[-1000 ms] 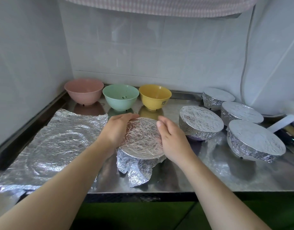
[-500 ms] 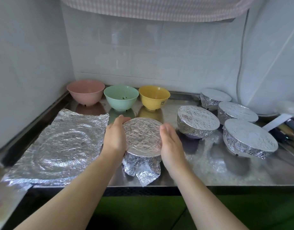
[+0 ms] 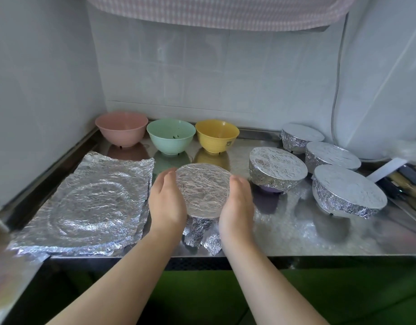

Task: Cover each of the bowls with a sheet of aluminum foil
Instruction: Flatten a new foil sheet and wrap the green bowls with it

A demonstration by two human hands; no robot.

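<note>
**Currently: both hands pressing foil onto the middle bowl**

Steel bench (image 3: 284, 233) is carrying everything, running along the tiled wall. Loose foil sheets (image 3: 85, 205) are lying flat and stacked at the left end, crinkled, with a round imprint showing on the top one.

Four foil-covered bowls (image 3: 277, 171) are sitting at the right: one just right of centre, three more grouped behind and beside it toward the wall. A bit of purple is peeking out under the nearest one.

Three uncovered bowls are lining up at the back left: pink bowl (image 3: 121, 127), green bowl (image 3: 170, 135), yellow bowl (image 3: 216, 135), close together, upright.

Bowl being wrapped (image 3: 203, 190) is sitting front centre near the bench edge, foil stretched flat over its rim, excess foil hanging crumpled down its near side.

Left hand (image 3: 167, 202) and right hand (image 3: 237, 202) are flanking it, fingers straight, palms pressing the foil in against the bowl's sides. Neither hand is curling round anything.
</note>
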